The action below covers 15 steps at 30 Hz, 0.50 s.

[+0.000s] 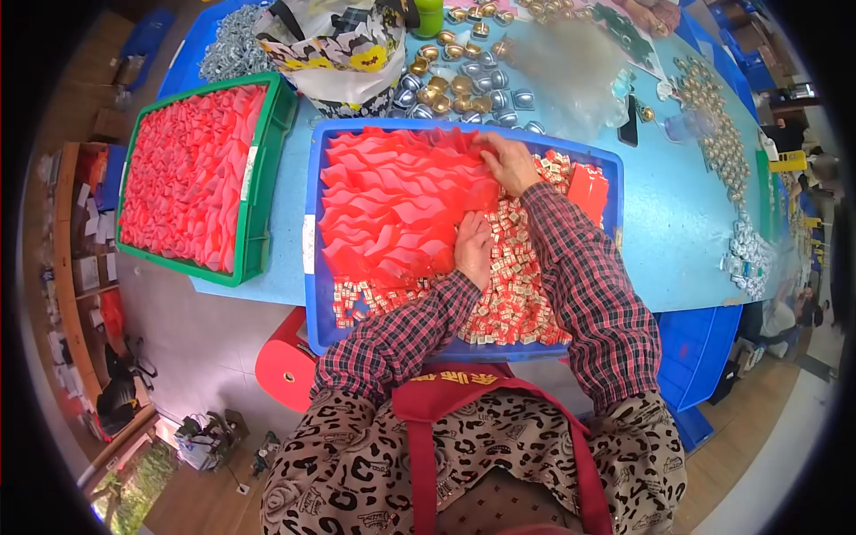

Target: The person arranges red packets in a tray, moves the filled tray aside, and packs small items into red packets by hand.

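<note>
Inside a blue tray (314, 192), rows of thin, wavy red pieces (392, 205) stand packed on the left side. My left hand (474, 251) lies with its fingers extended against the lower right edge of these rows. Higher up, my right hand (510, 163) has its fingers bent at the upper right corner of the rows, closed on the edge of the red pieces. Many small red-and-cream printed blocks (513, 299) lie loose below and to the right of my hands. A flat red piece (588, 192) rests on blocks at the tray's right side.
A green crate (254, 201) full of red wavy pieces stands left. Behind are a floral bag (348, 67), gold and silver bell-like parts (464, 85), a clear plastic bag (580, 89) and a phone (629, 121). Metal parts (718, 134) spread right. Another person's hand (655, 16) shows far back.
</note>
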{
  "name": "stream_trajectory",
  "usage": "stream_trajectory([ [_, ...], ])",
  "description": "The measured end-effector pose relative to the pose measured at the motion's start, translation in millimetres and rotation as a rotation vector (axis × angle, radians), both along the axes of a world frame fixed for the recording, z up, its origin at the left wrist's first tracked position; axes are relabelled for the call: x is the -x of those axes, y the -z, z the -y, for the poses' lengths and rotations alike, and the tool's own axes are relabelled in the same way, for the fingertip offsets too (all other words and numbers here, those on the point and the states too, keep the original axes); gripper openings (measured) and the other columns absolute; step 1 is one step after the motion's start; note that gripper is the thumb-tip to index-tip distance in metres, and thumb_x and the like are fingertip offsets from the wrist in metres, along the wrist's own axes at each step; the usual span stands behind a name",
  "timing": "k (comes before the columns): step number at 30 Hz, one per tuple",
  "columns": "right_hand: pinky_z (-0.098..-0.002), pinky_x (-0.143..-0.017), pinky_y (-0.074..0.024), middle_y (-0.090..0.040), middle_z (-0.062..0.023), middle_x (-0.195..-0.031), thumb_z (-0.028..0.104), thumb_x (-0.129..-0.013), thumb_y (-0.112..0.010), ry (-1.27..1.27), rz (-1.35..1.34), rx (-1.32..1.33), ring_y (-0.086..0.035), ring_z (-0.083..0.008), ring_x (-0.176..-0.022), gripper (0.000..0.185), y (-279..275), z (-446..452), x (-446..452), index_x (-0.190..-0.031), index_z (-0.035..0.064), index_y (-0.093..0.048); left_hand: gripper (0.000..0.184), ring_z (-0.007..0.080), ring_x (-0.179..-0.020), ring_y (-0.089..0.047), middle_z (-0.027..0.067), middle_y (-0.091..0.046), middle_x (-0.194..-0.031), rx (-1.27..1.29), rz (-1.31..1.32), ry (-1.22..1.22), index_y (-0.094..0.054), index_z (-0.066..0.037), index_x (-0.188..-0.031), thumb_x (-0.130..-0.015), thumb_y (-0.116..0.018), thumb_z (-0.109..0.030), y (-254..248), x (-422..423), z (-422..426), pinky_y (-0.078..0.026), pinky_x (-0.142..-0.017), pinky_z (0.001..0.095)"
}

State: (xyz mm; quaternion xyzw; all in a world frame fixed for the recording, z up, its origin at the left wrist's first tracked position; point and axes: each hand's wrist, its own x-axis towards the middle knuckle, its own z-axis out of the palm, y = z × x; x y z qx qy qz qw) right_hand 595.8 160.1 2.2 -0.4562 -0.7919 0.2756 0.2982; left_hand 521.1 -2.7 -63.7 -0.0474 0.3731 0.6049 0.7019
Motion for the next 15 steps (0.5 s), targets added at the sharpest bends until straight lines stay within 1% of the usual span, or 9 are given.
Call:
stream_trajectory([
  [2,-0.0297,-0.071,-0.0498,-0.069,-0.0051,-0.094,0.004,-0.081,-0.064,-0.03,-0.026,-0.037,-0.061,-0.0224,-0.074,0.034,-5,5,-5,-0.115,0.0081,-0.061,0.07,0.0242,-0.128,-0.04,0.0156,-0.031,-0.152,-0.023,0.013,-0.015,-0.025,-0.003,-0.149,-0.086,-0.053,-0.001,3,-1,5,-0.031,-0.104,0.0347],
  [6,-0.0339,-0.082,-0.0488,-0.065,-0.004,-0.105,0.013,-0.078,-0.07,-0.027,0.19,-0.417,-0.06,-0.0262,-0.094,0.042,-27,23,-14,-0.118,0.0105,-0.057,0.068,0.0253,-0.131,-0.039,0.0164,-0.032,-0.152,-0.025,0.036,0.021,-0.028,-0.003,-0.149,-0.085,-0.052,0.001,0,4,3,-0.031,-0.105,0.0334],
  [7,-0.0339,-0.082,-0.0488,-0.065,-0.004,-0.105,0.013,-0.078,-0.07,-0.036,0.192,-0.42,-0.06,-0.0262,-0.094,0.042,-30,27,-13,-0.118,0.0105,-0.057,0.068,0.0253,-0.131,-0.039,0.0164,-0.032,-0.152,-0.028,0.039,0.012,-0.028,-0.003,-0.149,-0.085,-0.052,0.001,-1,5,3,-0.031,-0.105,0.0334],
  [11,-0.0363,-0.084,-0.0474,-0.062,-0.0045,-0.108,0.02,-0.073,-0.076,-0.223,0.32,-0.306,-0.056,-0.0254,-0.099,0.049,-38,37,-10,-0.117,0.0102,-0.057,0.068,0.0258,-0.13,-0.039,0.0172,-0.033,-0.151,-0.014,0.036,0.04,-0.029,-0.002,-0.148,-0.084,-0.052,0.003,-5,7,2,-0.033,-0.104,0.0339],
  [12,-0.0363,-0.084,-0.0474,-0.062,-0.0045,-0.108,0.02,-0.073,-0.076,-0.228,0.319,-0.308,-0.056,-0.0254,-0.099,0.049,-37,35,-8,-0.117,0.0102,-0.057,0.068,0.0258,-0.13,-0.039,0.0172,-0.033,-0.151,-0.015,0.035,0.035,-0.029,-0.002,-0.148,-0.084,-0.052,0.003,-3,7,2,-0.033,-0.104,0.0339],
  [15,-0.0378,-0.086,-0.0471,-0.061,-0.005,-0.11,0.025,-0.072,-0.076,-0.195,0.513,-0.235,-0.055,-0.0262,-0.102,0.049,-30,30,-7,-0.115,0.0104,-0.059,0.067,0.0263,-0.13,-0.04,0.0175,-0.034,-0.15,0.006,0.033,0.004,-0.031,-0.001,-0.147,-0.084,-0.052,0.004,3,3,2,-0.035,-0.103,0.0341],
])
